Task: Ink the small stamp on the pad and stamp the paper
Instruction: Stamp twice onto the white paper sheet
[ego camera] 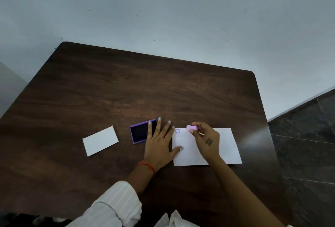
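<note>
A white paper (226,145) lies on the dark wooden table (126,91). Near its top left corner is a small round purple stamp mark (178,131). My right hand (206,139) holds a small pink stamp (191,128) on its side, just above the paper and right of the mark. My left hand (159,141) lies flat with fingers spread, its thumb on the paper's left edge and its fingertips over the right side of the open purple ink pad (140,132).
A white lid or card (100,140) lies on the table left of the ink pad. The table's right edge drops to a dark tiled floor (308,154). A pale wall stands behind the table. White cloth (174,220) shows at the bottom edge.
</note>
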The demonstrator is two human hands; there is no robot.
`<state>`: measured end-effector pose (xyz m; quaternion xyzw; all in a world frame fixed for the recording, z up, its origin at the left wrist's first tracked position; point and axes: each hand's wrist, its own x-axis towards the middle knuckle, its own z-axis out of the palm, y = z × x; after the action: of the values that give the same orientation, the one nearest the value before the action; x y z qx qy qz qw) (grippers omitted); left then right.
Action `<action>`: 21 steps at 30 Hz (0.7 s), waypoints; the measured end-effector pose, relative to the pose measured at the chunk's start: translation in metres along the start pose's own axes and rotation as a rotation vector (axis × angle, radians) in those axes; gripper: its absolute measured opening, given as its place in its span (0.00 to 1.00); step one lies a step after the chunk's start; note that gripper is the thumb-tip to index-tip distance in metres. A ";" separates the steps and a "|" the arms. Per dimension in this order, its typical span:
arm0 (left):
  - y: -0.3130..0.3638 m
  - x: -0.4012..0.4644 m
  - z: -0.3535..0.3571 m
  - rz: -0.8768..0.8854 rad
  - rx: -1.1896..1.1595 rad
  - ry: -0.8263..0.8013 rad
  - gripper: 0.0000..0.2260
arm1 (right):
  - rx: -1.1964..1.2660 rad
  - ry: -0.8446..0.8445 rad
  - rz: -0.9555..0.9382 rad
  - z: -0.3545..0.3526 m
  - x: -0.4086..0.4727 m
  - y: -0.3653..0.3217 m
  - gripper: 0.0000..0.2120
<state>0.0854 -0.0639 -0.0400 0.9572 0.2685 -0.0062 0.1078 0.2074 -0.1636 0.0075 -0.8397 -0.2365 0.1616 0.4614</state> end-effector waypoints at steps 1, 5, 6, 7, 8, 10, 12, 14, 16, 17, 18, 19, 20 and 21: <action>0.000 0.000 0.000 -0.001 -0.004 -0.001 0.35 | -0.056 -0.004 -0.041 0.001 0.000 0.000 0.06; -0.001 -0.001 0.001 -0.002 -0.028 0.003 0.35 | -0.268 -0.047 -0.119 0.007 0.001 0.002 0.07; -0.001 -0.001 0.000 0.000 -0.029 0.004 0.36 | -0.312 -0.063 -0.131 0.009 0.001 0.002 0.07; -0.001 -0.001 0.000 0.001 -0.031 0.005 0.36 | -0.356 -0.080 -0.151 0.010 0.002 0.002 0.07; -0.001 -0.001 0.000 0.001 -0.038 0.008 0.36 | -0.401 -0.097 -0.177 0.011 0.002 0.002 0.07; -0.001 -0.001 0.000 0.001 -0.055 0.011 0.36 | -0.488 -0.135 -0.222 0.012 0.003 0.001 0.08; -0.001 -0.001 0.000 0.004 -0.058 0.010 0.36 | -0.571 -0.182 -0.223 0.014 0.004 0.000 0.11; -0.001 -0.001 0.000 0.008 -0.053 0.009 0.36 | -0.639 -0.232 -0.210 0.015 0.005 -0.002 0.13; -0.001 -0.002 0.000 0.013 -0.062 0.013 0.36 | -0.674 -0.267 -0.214 0.015 0.005 -0.005 0.14; -0.001 -0.001 0.000 0.013 -0.069 0.017 0.35 | -0.686 -0.280 -0.217 0.015 0.005 -0.006 0.15; -0.001 -0.002 -0.001 0.014 -0.074 0.022 0.35 | -0.698 -0.292 -0.218 0.015 0.005 -0.007 0.15; -0.001 -0.002 -0.001 0.015 -0.077 0.025 0.35 | -0.711 -0.304 -0.218 0.015 0.005 -0.008 0.15; -0.001 -0.002 -0.002 0.016 -0.077 0.027 0.35 | -0.725 -0.316 -0.216 0.016 0.005 -0.009 0.15; -0.001 -0.002 -0.002 0.018 -0.074 0.029 0.35 | -0.739 -0.327 -0.213 0.017 0.005 -0.010 0.15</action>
<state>0.0827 -0.0639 -0.0384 0.9549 0.2616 0.0183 0.1395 0.2014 -0.1446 0.0068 -0.8829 -0.4342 0.1487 0.0997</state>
